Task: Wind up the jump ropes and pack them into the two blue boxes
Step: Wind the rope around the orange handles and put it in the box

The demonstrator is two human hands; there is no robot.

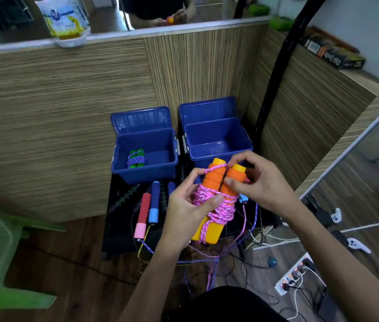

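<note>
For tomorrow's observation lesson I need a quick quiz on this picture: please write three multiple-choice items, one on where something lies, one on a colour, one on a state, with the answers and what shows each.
1. Where does the wound rope with green handles lie?
A. In the left blue box
B. In the right blue box
C. On the black table

2. What colour is the cord wound round the orange handles?
A. Yellow
B. Pink
C. Green

3. How do the lids of the two boxes stand?
A. Both shut
B. One open, one shut
C. Both open

Answers:
1. A: the green bundle rests on the floor of the left box, while the right box shows none.
2. B: pink patterned cord wraps the orange handles, which the left hand and right hand both hold.
3. C: both lids stand up behind their boxes.
</note>
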